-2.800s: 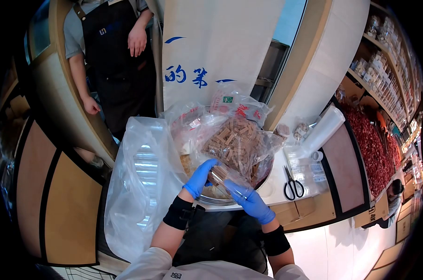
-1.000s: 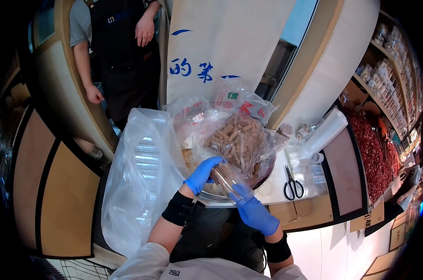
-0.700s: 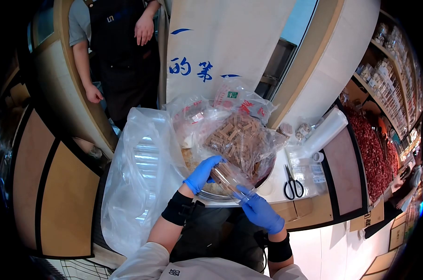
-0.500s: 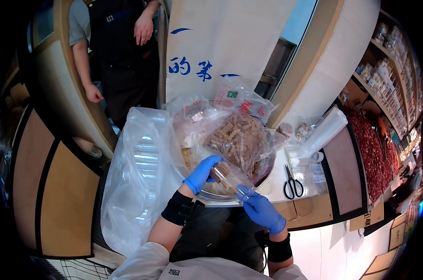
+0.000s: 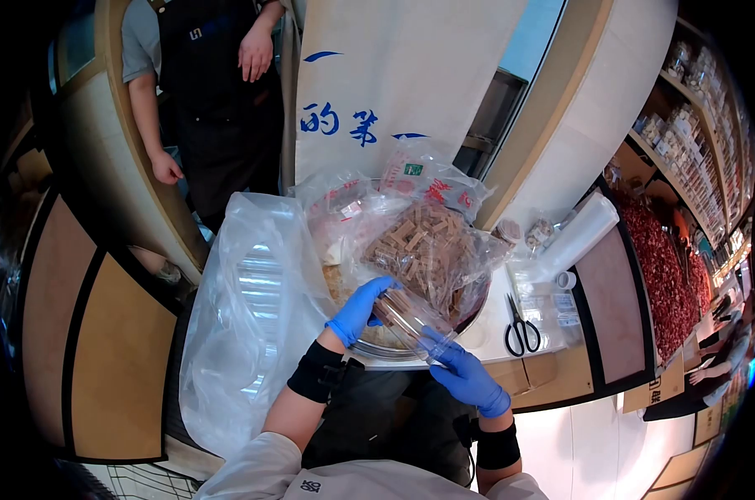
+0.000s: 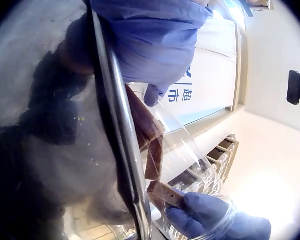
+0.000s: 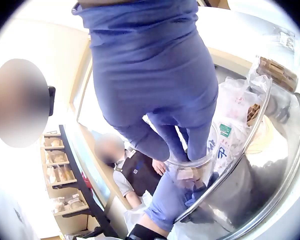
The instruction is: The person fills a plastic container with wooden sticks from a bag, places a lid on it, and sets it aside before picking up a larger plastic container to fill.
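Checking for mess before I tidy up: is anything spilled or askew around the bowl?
Nothing stands out. The clear jar is tilted over the metal bowl, but the left hand and right hand hold it, and no spilled pieces show on the counter.

Jar [image 5: 406,317] end hidden under right hand [image 5: 469,379]; metal bowl [image 5: 381,353] mostly buried under bags [image 5: 419,246].

Right of bowl [image 5: 383,353]: scissors [image 5: 523,330] (jar [image 5: 407,320] above).
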Demonstrator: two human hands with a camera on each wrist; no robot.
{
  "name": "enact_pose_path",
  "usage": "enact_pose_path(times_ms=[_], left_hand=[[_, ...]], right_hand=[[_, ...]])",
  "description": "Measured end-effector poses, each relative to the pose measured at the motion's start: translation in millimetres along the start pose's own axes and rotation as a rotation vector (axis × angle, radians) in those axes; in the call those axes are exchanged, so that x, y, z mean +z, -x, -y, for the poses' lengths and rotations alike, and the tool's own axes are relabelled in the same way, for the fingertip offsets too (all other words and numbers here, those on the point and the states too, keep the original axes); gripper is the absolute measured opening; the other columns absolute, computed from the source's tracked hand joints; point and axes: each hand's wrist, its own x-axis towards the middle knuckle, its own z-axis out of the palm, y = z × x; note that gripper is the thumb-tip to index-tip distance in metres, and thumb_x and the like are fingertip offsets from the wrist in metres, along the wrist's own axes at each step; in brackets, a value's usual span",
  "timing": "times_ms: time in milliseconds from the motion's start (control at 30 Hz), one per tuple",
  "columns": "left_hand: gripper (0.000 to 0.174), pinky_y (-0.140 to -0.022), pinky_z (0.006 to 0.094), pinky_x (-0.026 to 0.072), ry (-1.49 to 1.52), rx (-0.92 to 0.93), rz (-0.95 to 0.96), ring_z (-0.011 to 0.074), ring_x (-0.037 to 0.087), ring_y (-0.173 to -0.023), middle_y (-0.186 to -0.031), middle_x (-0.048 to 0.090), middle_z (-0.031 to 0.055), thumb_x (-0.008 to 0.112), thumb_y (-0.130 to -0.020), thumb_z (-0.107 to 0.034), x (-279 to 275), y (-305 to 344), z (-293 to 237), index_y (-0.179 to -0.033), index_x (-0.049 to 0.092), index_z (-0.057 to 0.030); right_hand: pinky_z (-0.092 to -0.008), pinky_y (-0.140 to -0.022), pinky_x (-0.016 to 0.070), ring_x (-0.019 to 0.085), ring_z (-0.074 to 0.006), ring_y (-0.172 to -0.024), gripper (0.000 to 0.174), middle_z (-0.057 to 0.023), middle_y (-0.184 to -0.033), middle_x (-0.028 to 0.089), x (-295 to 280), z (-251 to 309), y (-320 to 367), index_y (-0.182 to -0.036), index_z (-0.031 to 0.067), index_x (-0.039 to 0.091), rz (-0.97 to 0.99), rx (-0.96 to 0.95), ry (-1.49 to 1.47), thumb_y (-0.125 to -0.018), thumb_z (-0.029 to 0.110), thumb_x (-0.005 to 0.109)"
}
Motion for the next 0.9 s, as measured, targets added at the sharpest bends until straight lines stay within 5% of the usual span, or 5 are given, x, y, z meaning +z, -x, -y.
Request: enact_pose_path(times_ms=[467,533,667,733,900], left_hand=[[0.050,-0.081,0.0304,0.0507,-0.114,0.002,0.090,0.0147,0.063,-0.095,-0.109,0.064,0.0040,0.042,-0.096,-0.049,-3,-1,4,-0.124,0.061,-0.0128],[0.045,-0.051,0.0215,0.0367,-0.029,0.056,0.062,0.0070,0.052,-0.061,-0.078,0.060,-0.0005,0.042,-0.095,-0.047,-3,-6,10,-0.113,0.065,-0.0134],[0.046,-0.048,0.0215,0.0320,0.023,0.016,0.048,0.0065,0.046,-0.056,-0.073,0.056,-0.0020,0.042,-0.095,-0.048,-2,-6,9,-0.113,0.065,-0.0136],[0.050,-0.075,0.0267,0.0502,-0.101,-0.004,0.158,0.0126,0.062,-0.087,-0.105,0.066,0.0046,0.039,-0.097,-0.047,-6,-5,9,-0.124,0.061,-0.0108],[0.051,-0.069,0.0246,0.0482,-0.130,-0.049,0.134,0.0113,0.062,-0.077,-0.097,0.067,0.0038,0.038,-0.097,-0.048,-6,-3,4,-0.123,0.062,-0.0105]], right_hand=[[-0.0357,-0.112,0.0284,0.032,-0.0245,-0.142,0.074,-0.0118,-0.158,0.025,-2,10,-11,-0.150,0.0131,0.033,0.185,-0.022,-0.031,-0.082,0.003,0.061],[-0.0361,-0.112,0.0286,0.031,-0.0251,-0.142,0.075,-0.0118,-0.158,0.024,-2,-7,-5,-0.150,0.0133,0.033,0.156,-0.002,-0.105,-0.082,0.004,0.064],[-0.0376,-0.114,0.0261,0.024,-0.0270,-0.145,0.078,-0.0129,-0.159,0.020,-7,5,-11,-0.151,0.0127,0.031,0.118,-0.058,-0.069,-0.083,0.011,0.070],[-0.0382,-0.115,0.0240,0.020,-0.0273,-0.146,0.077,-0.0137,-0.159,0.019,-3,7,-18,-0.151,0.0123,0.031,0.141,-0.036,-0.171,-0.084,0.013,0.070],[-0.0396,-0.116,0.0207,0.014,-0.0268,-0.147,0.078,-0.0156,-0.160,0.013,1,-7,-22,-0.151,0.0109,0.030,0.211,0.053,-0.056,-0.086,0.020,0.073]])
